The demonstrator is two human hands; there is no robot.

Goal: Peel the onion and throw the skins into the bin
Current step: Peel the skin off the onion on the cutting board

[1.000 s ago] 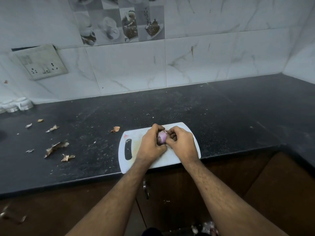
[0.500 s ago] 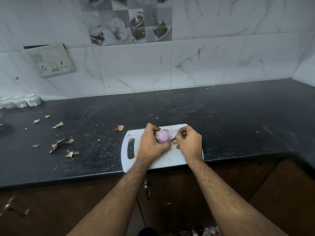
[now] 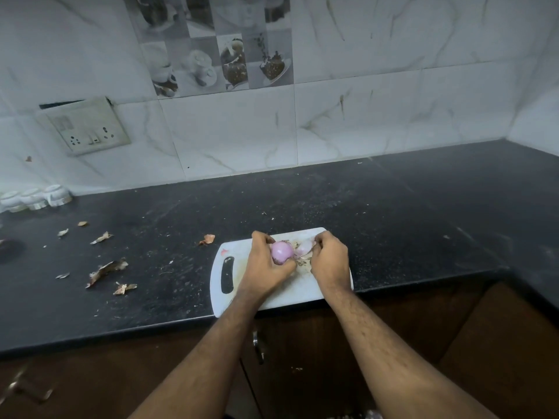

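Onion (image 3: 282, 251): above the white cutting board (image 3: 302, 293), its peeled pink side up.
Left hand (image 3: 266, 267): fingers curled round the onion, steadying it for peeling.
Right hand (image 3: 328, 261): pinches a pale skin layer (image 3: 305, 247) just right of the onion, apparently pulling it free.
Loose skins (image 3: 106, 269): scattered on the desk (image 3: 393, 225) left of the board.
Bin: not in view.

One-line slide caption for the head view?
Left hand holds onion; right hand pulls skin off, over cutting board.

Glossy pink-purple peeled onion (image 3: 282, 251) above the white board, pale loose skin (image 3: 304, 247) just beside it.
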